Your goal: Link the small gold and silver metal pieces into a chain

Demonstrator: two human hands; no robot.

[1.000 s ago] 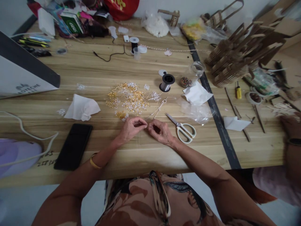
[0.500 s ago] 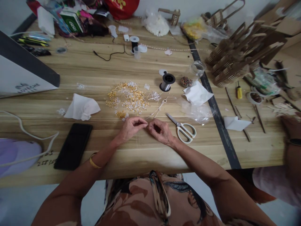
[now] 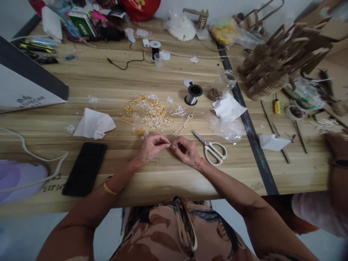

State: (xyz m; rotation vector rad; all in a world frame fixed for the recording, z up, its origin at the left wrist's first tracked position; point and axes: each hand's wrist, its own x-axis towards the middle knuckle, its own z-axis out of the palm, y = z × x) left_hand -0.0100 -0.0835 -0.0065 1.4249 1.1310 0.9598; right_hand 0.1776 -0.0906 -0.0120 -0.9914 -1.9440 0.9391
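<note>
My left hand (image 3: 151, 148) and my right hand (image 3: 186, 151) rest on the wooden table (image 3: 163, 174) near its front edge, fingertips pinched together and meeting at one point. Between them they hold the near end of a thin beaded strand (image 3: 182, 127) that runs away up and to the right. Just beyond my hands lies a pile of small gold and silver beads (image 3: 148, 114). White-handled scissors (image 3: 213, 148) lie right of my right hand. A spool of clear thread (image 3: 193, 95) stands behind the bead pile.
A black phone (image 3: 85, 168) and a crumpled white tissue (image 3: 94, 124) lie to the left. A glass jar (image 3: 224, 85) on its side, white paper (image 3: 228, 107), wooden lattice pieces (image 3: 274, 61) and tools fill the right. Another person's arm (image 3: 337, 170) shows at far right.
</note>
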